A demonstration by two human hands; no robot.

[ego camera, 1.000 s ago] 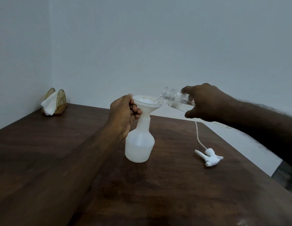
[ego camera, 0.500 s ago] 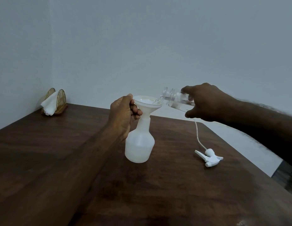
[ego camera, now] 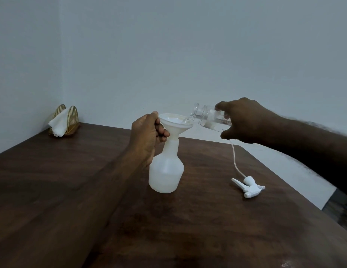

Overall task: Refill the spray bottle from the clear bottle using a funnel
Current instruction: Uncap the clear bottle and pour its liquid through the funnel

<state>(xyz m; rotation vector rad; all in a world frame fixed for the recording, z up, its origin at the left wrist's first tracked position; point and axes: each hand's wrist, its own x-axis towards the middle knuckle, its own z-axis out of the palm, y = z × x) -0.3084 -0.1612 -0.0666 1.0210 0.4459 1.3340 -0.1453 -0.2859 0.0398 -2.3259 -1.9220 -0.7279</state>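
A white translucent spray bottle [ego camera: 166,171] stands upright on the dark wooden table [ego camera: 207,229], partly filled with liquid. In its neck sits a white funnel [ego camera: 176,122]. My left hand [ego camera: 146,136] grips the funnel's left rim and stem with curled fingers. My right hand [ego camera: 244,120] holds the clear bottle [ego camera: 207,118], tipped nearly level with its mouth over the funnel's right rim. A thin stream of liquid runs from the mouth into the funnel. Some liquid lies along the clear bottle's lower side.
The white spray trigger head [ego camera: 249,187] with its long dip tube [ego camera: 234,159] lies on the table right of the spray bottle. A golden napkin holder [ego camera: 66,120] with white napkins stands at the far left corner by the wall. The table's right edge runs close behind my right arm.
Almost nothing moves; both hands hold their positions while the clear bottle stays tipped over the funnel.
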